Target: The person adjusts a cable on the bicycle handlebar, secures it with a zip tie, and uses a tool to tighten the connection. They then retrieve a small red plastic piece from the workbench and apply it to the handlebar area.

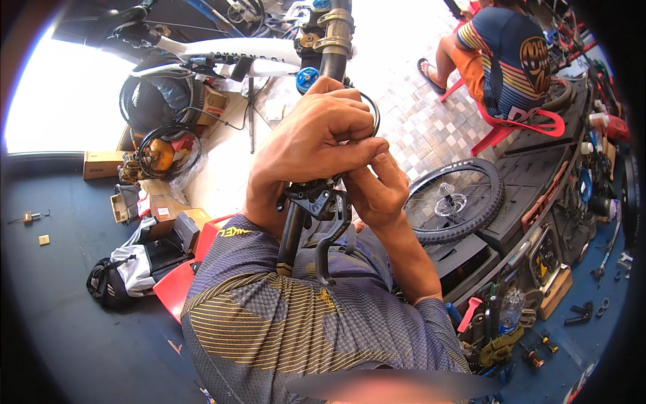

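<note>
A bicycle's black handlebar (291, 246) runs up through the middle of the view toward me. On it sits a brake lever (326, 252) with its black clamp and body, just below my hands. My left hand (316, 131) is closed above the bar, its thumb and fingers pinched together. Close against it, my right hand (378, 188) is closed too, fingertips meeting the left thumb. A thin black cable (375, 114) loops out beside the left knuckles. Whatever lies between the fingers is hidden. Beyond stands the white bicycle frame (235, 50) and a bronze stem clamp (335, 34).
A wheel with a knobbly tyre (494, 202) lies at the right by black cases (531, 192). Another person (505, 60) sits on a red chair (501, 131). Tools and a bottle (511, 306) crowd the right side. Boxes (165, 205) and a bag (111, 283) lie left.
</note>
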`<action>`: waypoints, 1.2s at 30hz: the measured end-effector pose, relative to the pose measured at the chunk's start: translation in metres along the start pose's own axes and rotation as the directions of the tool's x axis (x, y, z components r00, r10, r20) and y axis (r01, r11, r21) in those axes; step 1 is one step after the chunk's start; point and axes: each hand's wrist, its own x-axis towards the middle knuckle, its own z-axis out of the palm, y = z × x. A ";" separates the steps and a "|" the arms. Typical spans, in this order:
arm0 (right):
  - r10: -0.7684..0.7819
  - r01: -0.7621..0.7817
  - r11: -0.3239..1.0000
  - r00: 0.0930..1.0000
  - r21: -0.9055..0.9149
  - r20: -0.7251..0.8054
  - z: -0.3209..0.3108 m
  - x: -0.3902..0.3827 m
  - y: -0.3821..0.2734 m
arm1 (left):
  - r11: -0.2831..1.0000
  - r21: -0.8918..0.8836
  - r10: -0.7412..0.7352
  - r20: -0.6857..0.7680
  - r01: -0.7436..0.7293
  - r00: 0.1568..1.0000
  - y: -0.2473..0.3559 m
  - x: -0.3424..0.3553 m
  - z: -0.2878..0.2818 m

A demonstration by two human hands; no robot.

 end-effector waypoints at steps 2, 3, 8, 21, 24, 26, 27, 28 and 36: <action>-0.003 0.003 1.000 1.000 0.001 -0.003 0.000 -0.001 0.000 | 1.000 -0.008 -0.002 0.002 0.002 1.000 0.000 0.000 0.000; 0.003 -0.003 1.000 1.000 -0.008 0.009 -0.001 -0.001 0.000 | 1.000 -0.012 0.000 -0.001 0.000 1.000 0.000 0.000 0.000; 0.053 -0.050 0.994 0.998 -0.092 0.033 -0.010 -0.009 -0.012 | 1.000 -0.003 0.002 -0.020 -0.002 1.000 0.003 0.002 0.001; 0.271 -0.219 0.931 0.951 -0.294 0.149 -0.036 -0.008 -0.035 | 1.000 0.013 0.007 -0.019 -0.006 1.000 0.002 0.000 0.001; 0.189 -0.155 0.949 0.977 -0.274 0.102 -0.026 -0.011 -0.015 | 1.000 0.011 0.001 -0.021 -0.001 1.000 0.003 0.001 0.001; 0.136 -0.114 0.967 0.987 -0.226 0.084 -0.020 -0.007 -0.010 | 1.000 0.008 -0.003 -0.017 0.003 1.000 0.003 0.001 0.001; 0.118 -0.099 0.974 0.989 -0.202 0.086 -0.018 -0.005 -0.010 | 1.000 0.007 -0.005 -0.011 0.005 1.000 0.002 0.001 0.001; 0.100 -0.083 0.981 0.991 -0.178 0.088 -0.016 -0.004 -0.010 | 1.000 0.005 -0.007 -0.006 0.007 1.000 0.002 0.001 0.001; 0.025 -0.025 0.999 0.999 -0.023 0.021 -0.004 0.004 -0.002 | 1.000 0.005 0.002 -0.009 -0.002 1.000 0.002 0.001 0.000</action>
